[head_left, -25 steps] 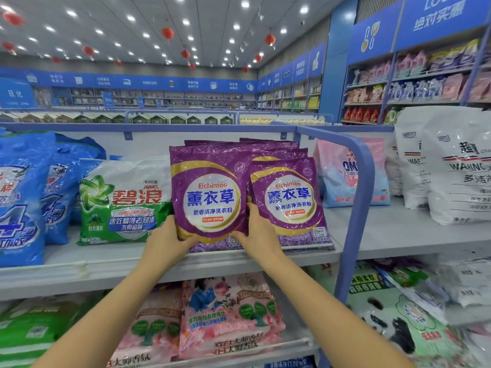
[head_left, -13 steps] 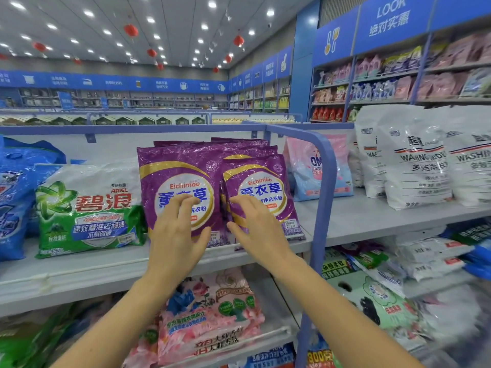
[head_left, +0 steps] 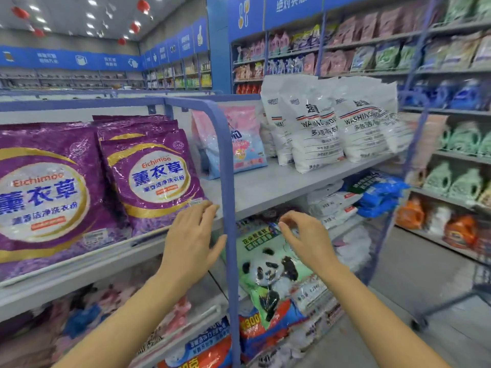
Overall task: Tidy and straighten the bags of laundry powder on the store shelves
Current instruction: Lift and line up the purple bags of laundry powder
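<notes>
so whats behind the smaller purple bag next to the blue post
At least two more purple bags stand behind the front purple bag; only their top edges show. Anything further back is covered.

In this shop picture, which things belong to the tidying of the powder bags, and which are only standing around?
Belong: purple bags, pink bag, white bags, panda bag, grey shelf.
Only standing around: red lanterns, green bottles, trolley, blue signs.
</notes>
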Demonstrator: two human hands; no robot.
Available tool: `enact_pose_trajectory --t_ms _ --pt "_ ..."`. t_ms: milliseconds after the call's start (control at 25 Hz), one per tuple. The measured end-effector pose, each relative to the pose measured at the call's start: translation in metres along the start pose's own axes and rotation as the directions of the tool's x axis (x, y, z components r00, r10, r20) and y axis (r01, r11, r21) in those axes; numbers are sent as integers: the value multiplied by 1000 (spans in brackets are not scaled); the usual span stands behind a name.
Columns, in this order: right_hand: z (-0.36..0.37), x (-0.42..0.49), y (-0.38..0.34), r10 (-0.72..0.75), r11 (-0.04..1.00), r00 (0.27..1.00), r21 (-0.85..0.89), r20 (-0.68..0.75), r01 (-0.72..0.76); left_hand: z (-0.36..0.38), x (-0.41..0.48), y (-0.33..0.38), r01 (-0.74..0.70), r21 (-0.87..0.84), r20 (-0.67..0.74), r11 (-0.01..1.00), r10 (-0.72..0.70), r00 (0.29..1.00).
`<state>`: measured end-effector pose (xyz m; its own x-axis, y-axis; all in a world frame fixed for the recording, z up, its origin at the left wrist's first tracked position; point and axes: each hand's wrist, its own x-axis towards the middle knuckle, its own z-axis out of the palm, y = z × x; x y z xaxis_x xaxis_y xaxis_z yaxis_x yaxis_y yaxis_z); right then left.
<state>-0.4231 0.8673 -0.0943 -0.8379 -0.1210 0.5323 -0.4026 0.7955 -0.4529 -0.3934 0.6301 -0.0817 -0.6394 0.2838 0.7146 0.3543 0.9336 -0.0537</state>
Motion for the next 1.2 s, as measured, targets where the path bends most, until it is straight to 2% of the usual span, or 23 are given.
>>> enact_pose_trajectory --t_ms 120,240,440,600,720,840,880,1000,1080,1200 --pt "3 10 54 103 993 993 -62 63 -99 25 23 30 -97 45 -37 994 99 994" --pt "19 33 103 129 988 979 -105 155 -114 62 53 66 -105 53 -14 993 106 994" --pt "53 85 183 46 985 936 -171 348 15 130 108 96 50 169 70 984 -63 996" --pt "76 119 231 -24 962 919 -242 394 129 163 121 99 184 290 135 939 -231 964" --pt "101 143 252 -67 933 899 -293 432 210 177 118 96 171 400 122 901 -237 964" --pt "138 154 267 -195 944 928 -196 319 266 182 118 95 174 414 64 894 -219 974" --pt "149 159 272 -194 948 933 -186 304 258 184 118 95 179 417 45 891 -217 975" --pt "169 178 276 -194 916 930 -282 313 287 188 118 95 195 445 5 874 -220 975" --pt "174 189 279 -261 886 932 -320 251 335 189 118 94 197 447 -10 873 -215 977" --pt "174 198 274 -399 816 889 -355 226 456 187 118 94 190 447 0 874 -212 977"
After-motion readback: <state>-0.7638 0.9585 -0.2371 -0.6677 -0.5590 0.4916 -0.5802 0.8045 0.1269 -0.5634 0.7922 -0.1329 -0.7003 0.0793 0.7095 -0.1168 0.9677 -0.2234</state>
